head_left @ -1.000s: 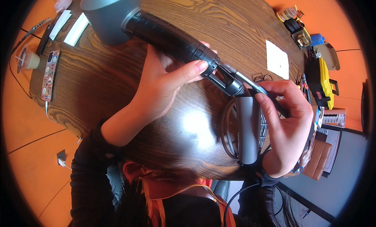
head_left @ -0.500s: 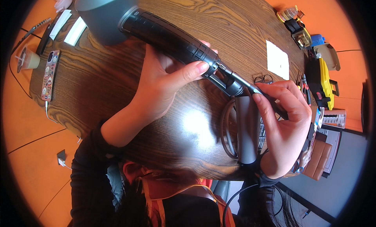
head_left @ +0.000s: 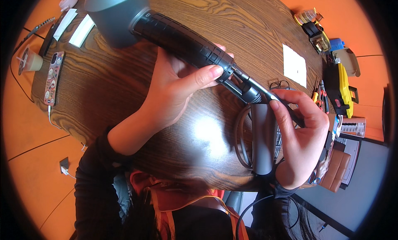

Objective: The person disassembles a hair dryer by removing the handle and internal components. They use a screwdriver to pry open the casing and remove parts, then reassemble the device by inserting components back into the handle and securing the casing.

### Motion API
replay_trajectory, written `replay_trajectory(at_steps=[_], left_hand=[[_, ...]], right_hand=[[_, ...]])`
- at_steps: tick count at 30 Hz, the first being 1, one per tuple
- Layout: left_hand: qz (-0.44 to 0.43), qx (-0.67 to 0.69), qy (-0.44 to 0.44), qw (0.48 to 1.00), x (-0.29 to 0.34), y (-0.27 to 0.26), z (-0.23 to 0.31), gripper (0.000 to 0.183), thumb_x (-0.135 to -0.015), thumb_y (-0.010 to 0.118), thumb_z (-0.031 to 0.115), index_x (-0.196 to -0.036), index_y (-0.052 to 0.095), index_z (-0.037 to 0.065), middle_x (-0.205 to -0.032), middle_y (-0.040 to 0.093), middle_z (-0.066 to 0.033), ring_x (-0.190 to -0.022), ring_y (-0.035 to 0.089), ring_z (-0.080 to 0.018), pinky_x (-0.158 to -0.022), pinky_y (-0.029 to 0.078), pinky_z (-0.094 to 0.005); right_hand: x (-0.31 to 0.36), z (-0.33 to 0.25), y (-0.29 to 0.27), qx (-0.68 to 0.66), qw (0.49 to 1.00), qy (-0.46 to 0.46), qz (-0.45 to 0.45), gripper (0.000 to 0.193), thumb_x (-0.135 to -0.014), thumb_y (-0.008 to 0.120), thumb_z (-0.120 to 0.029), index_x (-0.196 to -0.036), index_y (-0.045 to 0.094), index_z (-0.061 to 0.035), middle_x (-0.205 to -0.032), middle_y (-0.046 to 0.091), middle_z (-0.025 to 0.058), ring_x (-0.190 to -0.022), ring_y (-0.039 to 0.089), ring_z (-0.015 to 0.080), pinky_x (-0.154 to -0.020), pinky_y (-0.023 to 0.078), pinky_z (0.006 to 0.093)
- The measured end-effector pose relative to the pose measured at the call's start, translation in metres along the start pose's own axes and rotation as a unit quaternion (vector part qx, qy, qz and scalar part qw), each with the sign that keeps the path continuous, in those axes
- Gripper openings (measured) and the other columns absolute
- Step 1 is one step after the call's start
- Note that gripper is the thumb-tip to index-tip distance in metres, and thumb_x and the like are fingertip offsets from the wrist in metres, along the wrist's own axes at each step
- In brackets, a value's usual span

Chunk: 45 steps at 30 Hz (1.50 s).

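Observation:
A grey hair dryer is held tilted above the table, its head at the upper left and its black inner handle exposed. My left hand is closed round the lower handle, with the thumb pressed near its end. My right hand pinches a slim dark screwdriver, whose tip meets the handle's end close to my left thumb. Below that end hangs a loose grey tube-shaped sleeve, with the dryer's dark cord looping beside it. The exact contact point of the tip is too small to make out.
On the left lie a phone with a charging cable, a drink cup and white strips. A white paper sheet lies at the right. Beyond it are pliers, a yellow-and-black toolbox and a brown case.
The hair dryer and both hands have shifted very slightly right and down in the picture. Both grips stay the same, with the screwdriver still against the handle's end.

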<state>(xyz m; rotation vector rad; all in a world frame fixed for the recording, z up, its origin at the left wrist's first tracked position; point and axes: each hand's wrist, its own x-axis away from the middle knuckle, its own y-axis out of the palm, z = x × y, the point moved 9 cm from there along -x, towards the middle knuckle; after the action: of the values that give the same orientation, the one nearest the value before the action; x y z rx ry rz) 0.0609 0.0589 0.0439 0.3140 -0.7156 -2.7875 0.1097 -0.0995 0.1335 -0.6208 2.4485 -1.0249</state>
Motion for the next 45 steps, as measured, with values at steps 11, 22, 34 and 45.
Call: replay_trajectory(at_steps=[11,22,34,45], left_hand=[[0.034,0.034,0.008,0.999,0.002,0.000,-0.001,0.034,-0.083,0.052,0.008,-0.115,0.040,-0.001,-0.112,0.051,-0.0184,-0.108,0.051,-0.0286,-0.082,0.050,-0.0407],[0.029,0.029,0.010,0.999,0.002,0.000,-0.001,0.034,-0.084,0.052,0.009,-0.114,0.040,-0.001,-0.113,0.050,-0.0169,-0.109,0.051,-0.0289,-0.083,0.050,-0.0404],[0.000,-0.011,-0.002,1.000,0.001,0.002,-0.002,0.034,-0.084,0.051,0.005,-0.115,0.039,-0.001,-0.114,0.050,-0.0164,-0.109,0.051,-0.0291,-0.084,0.049,-0.0416],[0.005,-0.013,0.006,1.000,0.002,0.001,0.001,0.035,-0.084,0.050,0.003,-0.116,0.037,0.000,-0.115,0.049,-0.0156,-0.111,0.049,-0.0296,-0.084,0.049,-0.0417]], right_hand=[[0.000,-0.004,-0.004,-0.008,0.999,-0.033,0.026,0.014,-0.067,0.068,-0.001,-0.080,0.063,0.0007,-0.072,0.062,0.0112,-0.064,0.058,0.0206,-0.060,0.045,0.0271],[0.002,0.002,-0.004,-0.003,1.000,0.008,0.020,0.013,-0.068,0.068,0.000,-0.080,0.063,0.0017,-0.071,0.061,0.0119,-0.063,0.057,0.0205,-0.059,0.045,0.0271],[0.002,-0.023,0.013,0.125,0.986,-0.111,-0.014,0.015,-0.077,0.060,-0.006,-0.091,0.061,-0.0018,-0.075,0.060,0.0121,-0.072,0.054,0.0272,-0.066,0.043,0.0328],[0.005,-0.028,0.003,0.101,0.990,-0.101,-0.005,0.031,-0.074,0.055,0.010,-0.101,0.064,-0.0018,-0.074,0.059,0.0106,-0.071,0.052,0.0193,-0.067,0.042,0.0259]])
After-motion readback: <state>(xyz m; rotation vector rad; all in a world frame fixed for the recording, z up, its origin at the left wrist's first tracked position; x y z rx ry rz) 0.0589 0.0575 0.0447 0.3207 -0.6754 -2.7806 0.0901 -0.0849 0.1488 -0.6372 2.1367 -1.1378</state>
